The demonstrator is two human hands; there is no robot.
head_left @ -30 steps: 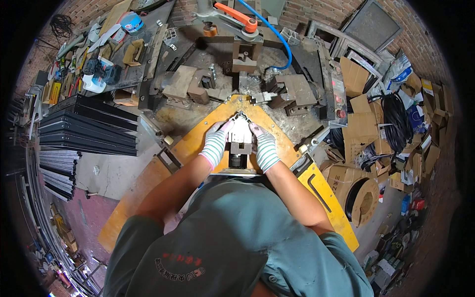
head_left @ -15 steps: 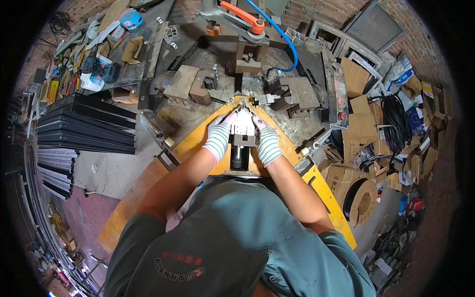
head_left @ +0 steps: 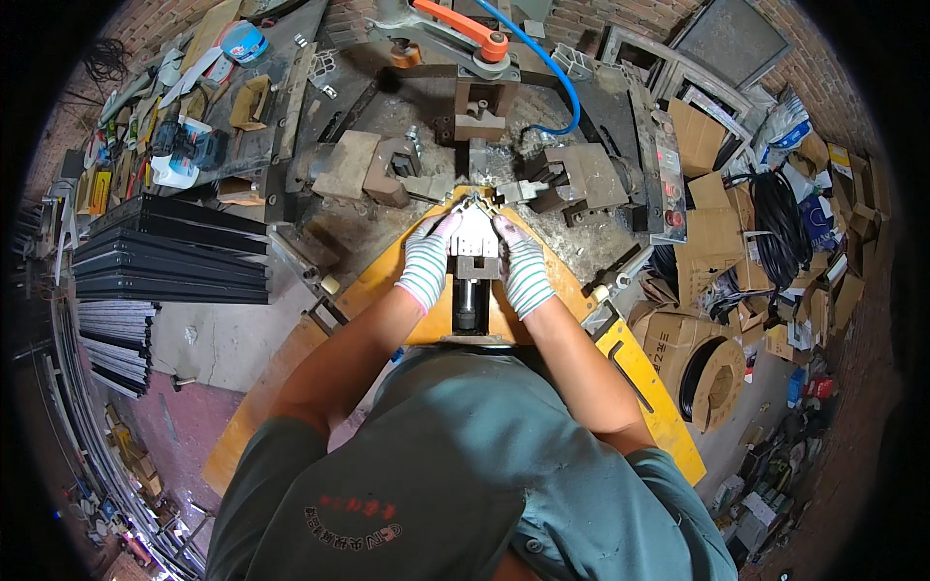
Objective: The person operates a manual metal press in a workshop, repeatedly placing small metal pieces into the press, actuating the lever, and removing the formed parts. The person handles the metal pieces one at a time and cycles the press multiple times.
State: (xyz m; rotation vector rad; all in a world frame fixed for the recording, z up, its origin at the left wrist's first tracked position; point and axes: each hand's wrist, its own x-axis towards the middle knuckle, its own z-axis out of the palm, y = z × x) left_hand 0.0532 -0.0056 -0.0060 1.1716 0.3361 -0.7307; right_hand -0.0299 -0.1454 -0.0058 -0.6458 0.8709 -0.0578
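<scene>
My left hand (head_left: 427, 259), in a white glove with green stripes, presses against the left side of a pale metal block (head_left: 476, 235). My right hand (head_left: 522, 261), gloved alike, lies against its right side. Both thumbs rest along the block's upper edges, near small silver metal parts (head_left: 475, 200) at its tip. Fingers look closed on both hands, but what they grip is hidden. Below the block sits a dark notched bracket (head_left: 478, 268) with a shiny cylinder (head_left: 471, 298). All this stands on a yellow machine plate (head_left: 436, 315) right before my body.
Steel clamping blocks stand left (head_left: 373, 167) and right (head_left: 581, 179) beyond my hands. An orange lever (head_left: 460, 27) and a blue hose (head_left: 557, 73) hang over the far side. Dark profiles (head_left: 174, 252) are stacked left; cardboard boxes (head_left: 702, 232) and a cable reel (head_left: 717, 382) crowd the right.
The view has shifted slightly. Both hands keep their place at the block, with no clear change in grip.
</scene>
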